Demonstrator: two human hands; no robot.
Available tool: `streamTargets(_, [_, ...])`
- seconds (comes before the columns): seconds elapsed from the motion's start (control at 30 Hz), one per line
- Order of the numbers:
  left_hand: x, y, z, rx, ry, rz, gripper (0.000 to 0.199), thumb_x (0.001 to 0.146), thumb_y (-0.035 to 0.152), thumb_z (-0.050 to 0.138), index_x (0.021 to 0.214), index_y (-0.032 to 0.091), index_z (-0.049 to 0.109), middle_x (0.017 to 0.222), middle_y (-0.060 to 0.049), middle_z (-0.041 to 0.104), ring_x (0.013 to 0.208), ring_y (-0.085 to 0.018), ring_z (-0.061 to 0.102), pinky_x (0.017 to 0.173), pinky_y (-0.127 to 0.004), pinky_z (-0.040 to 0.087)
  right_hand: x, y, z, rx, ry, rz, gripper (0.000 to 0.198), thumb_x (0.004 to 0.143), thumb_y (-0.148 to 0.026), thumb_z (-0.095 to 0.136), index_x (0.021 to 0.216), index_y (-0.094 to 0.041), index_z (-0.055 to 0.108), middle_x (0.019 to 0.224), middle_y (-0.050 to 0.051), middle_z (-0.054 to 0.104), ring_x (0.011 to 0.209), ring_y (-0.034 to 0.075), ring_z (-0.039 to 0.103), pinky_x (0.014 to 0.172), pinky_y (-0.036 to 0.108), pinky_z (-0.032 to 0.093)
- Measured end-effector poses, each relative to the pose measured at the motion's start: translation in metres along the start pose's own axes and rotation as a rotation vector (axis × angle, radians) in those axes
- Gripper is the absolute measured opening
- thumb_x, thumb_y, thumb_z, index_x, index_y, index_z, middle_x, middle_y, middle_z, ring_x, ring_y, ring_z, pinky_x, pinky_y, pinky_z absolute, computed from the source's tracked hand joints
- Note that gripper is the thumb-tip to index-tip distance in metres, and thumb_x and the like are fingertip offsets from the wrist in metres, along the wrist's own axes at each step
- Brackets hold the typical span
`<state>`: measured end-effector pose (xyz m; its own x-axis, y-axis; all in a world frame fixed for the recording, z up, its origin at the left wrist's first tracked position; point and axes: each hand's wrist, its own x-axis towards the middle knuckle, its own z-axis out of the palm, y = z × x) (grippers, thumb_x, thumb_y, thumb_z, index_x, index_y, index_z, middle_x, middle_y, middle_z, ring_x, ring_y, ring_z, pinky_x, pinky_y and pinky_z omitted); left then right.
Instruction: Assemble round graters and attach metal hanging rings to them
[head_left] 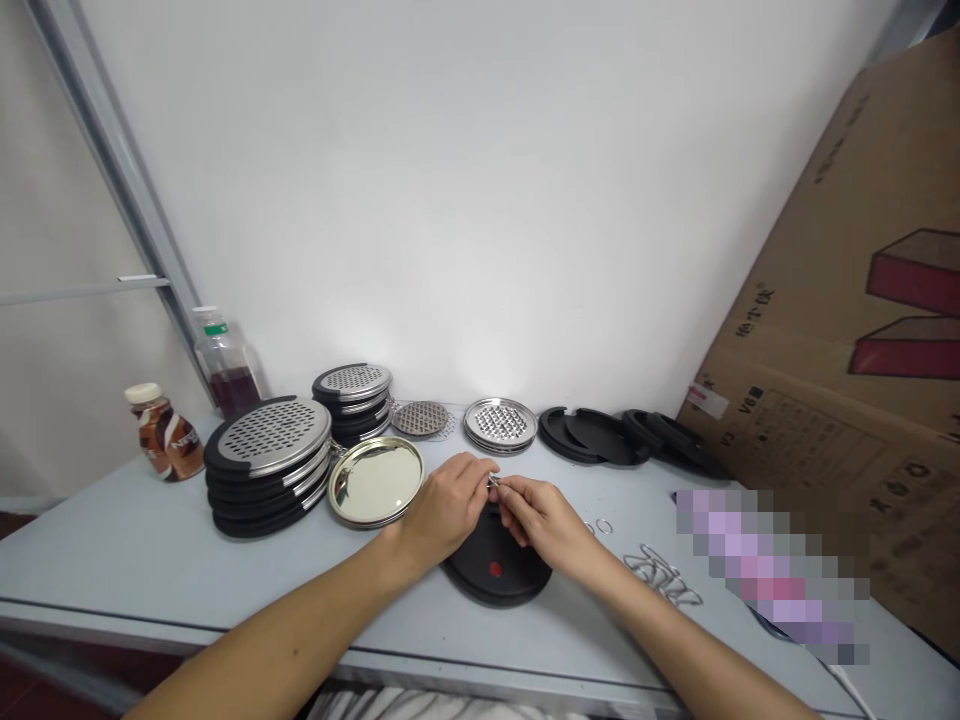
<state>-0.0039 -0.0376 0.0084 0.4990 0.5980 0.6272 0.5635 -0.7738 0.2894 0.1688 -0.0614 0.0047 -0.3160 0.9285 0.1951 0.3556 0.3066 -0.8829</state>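
A black round disc (499, 575) with a red dot lies on the table in front of me, partly covered by my hands. Just over its far edge, my left hand (452, 503) is closed, thumb and fingertips pinching a small silvery metal piece (493, 481). From the other side my right hand (541, 515) pinches the same piece between thumb and forefinger. Its exact shape is mostly hidden by fingertips. Thin metal rings (604, 526) lie just right of my right hand. Beyond them is a loose heap of bent wire loops (660, 578).
Stacks of black-rimmed grater discs (274, 437) (352, 382) and a shiny round tin lid (377, 482) stand left. Perforated metal discs (500, 424) and black round bases (592, 436) line the wall. Bottles (166, 435) are far left; a large carton (825, 400) leans right, beside a blurred-out item (765, 570).
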Motion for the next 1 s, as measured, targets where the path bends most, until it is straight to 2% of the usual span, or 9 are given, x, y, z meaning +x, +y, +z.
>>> streamTargets(0.1, [0.0, 0.001, -0.001, 0.004, -0.008, 0.01, 0.022, 0.093, 0.013, 0.04, 0.107, 0.018, 0.056, 0.091, -0.005, 0.06, 0.087, -0.019, 0.057, 0.08, -0.032, 0.047, 0.001, 0.001, 0.0, 0.058, -0.013, 0.03, 0.029, 0.094, -0.037, 0.039, 0.08, -0.018, 0.054, 0.059, -0.004, 0.05, 0.043, 0.009, 0.045, 0.046, 0.022, 0.035])
streamTargets(0.23, [0.002, 0.004, -0.003, -0.024, -0.037, 0.005, 0.02, 0.092, 0.013, 0.042, 0.104, 0.018, 0.057, 0.089, -0.004, 0.06, 0.084, -0.018, 0.057, 0.076, -0.03, 0.048, 0.001, 0.003, -0.001, 0.095, -0.037, 0.028, 0.035, 0.094, -0.039, 0.039, 0.069, -0.018, 0.051, 0.052, -0.004, 0.048, 0.044, 0.009, 0.045, 0.047, 0.021, 0.036])
streamTargets(0.4, [0.004, 0.004, -0.005, -0.061, 0.037, -0.043, 0.019, 0.092, 0.012, 0.043, 0.102, 0.018, 0.058, 0.09, -0.004, 0.063, 0.084, -0.017, 0.059, 0.078, -0.03, 0.048, 0.003, 0.0, -0.004, 0.183, -0.022, 0.06, 0.031, 0.089, -0.041, 0.049, 0.071, -0.017, 0.055, 0.051, -0.004, 0.049, 0.045, 0.01, 0.045, 0.046, 0.021, 0.036])
streamTargets(0.6, [0.002, 0.002, -0.006, -0.042, 0.042, -0.009, 0.02, 0.09, 0.012, 0.044, 0.101, 0.018, 0.06, 0.086, -0.004, 0.062, 0.08, -0.017, 0.059, 0.074, -0.029, 0.047, 0.002, -0.007, -0.006, 0.259, -0.056, 0.107, 0.033, 0.086, -0.041, 0.055, 0.064, -0.016, 0.054, 0.045, -0.005, 0.046, 0.04, 0.008, 0.041, 0.042, 0.021, 0.031])
streamTargets(0.8, [0.003, 0.004, -0.006, -0.074, 0.044, 0.009, 0.021, 0.092, 0.013, 0.041, 0.101, 0.018, 0.06, 0.085, -0.004, 0.061, 0.079, -0.016, 0.058, 0.073, -0.028, 0.047, 0.003, -0.007, -0.007, 0.702, -0.089, 0.248, 0.028, 0.081, -0.04, 0.061, 0.079, -0.012, 0.061, 0.056, -0.003, 0.051, 0.04, 0.006, 0.041, 0.039, 0.019, 0.023])
streamTargets(1.0, [0.001, 0.004, -0.003, -0.118, 0.082, 0.001, 0.023, 0.092, 0.013, 0.04, 0.105, 0.019, 0.059, 0.087, -0.005, 0.062, 0.081, -0.016, 0.059, 0.076, -0.029, 0.048, 0.003, -0.01, -0.011, 0.95, -0.18, 0.349, 0.024, 0.079, -0.032, 0.065, 0.082, -0.008, 0.064, 0.056, -0.003, 0.05, 0.037, 0.002, 0.034, 0.039, 0.019, 0.014])
